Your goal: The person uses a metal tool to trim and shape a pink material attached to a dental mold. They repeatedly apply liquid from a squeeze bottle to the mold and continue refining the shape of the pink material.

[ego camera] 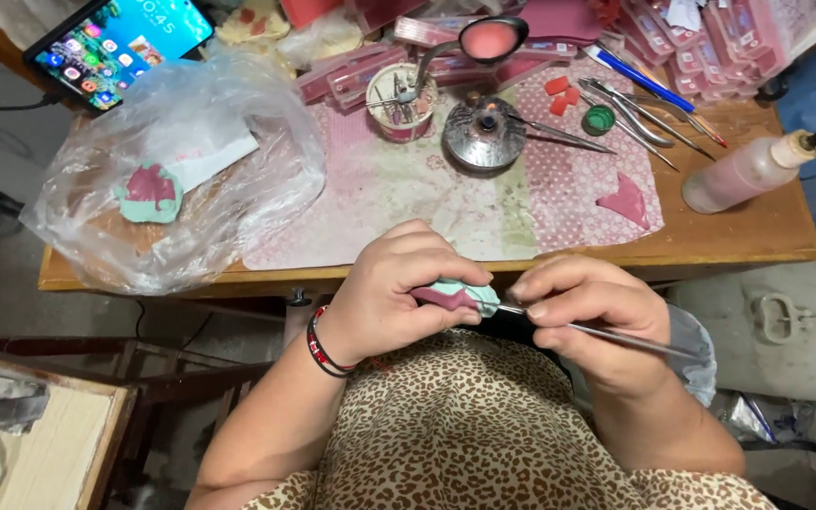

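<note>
Far left, 10 o'clock: clear plastic bag [181,161] slumped on the wooden table [739,236], with a second teal-and-pink cast [148,192] lying in it, parked away from the work. A phone [120,38] sits lit at 11 o'clock, tilted toward the person.

Centre, just past the table's near edge: left hand [394,297] is wrapped tight round a small teal-and-pink model [460,296], fingers curled over the top and thumb under, likely to steady it above the lap. Beaded bracelet [323,348] on that wrist.

Right of it, at 3 o'clock from the model: right hand [597,316] pinched closed on a thin metal tool [606,332], pencil-style grip; the tip touches the model's right end, handle trailing to 4 o'clock.

Behind, at 12 o'clock: small burner [485,132], spoon [484,42] holding pink wax, cup of burs [403,102], all within reach. At 1–2 o'clock: loose steel instruments [639,118], squeeze bottle [748,173] lying on its side.
</note>
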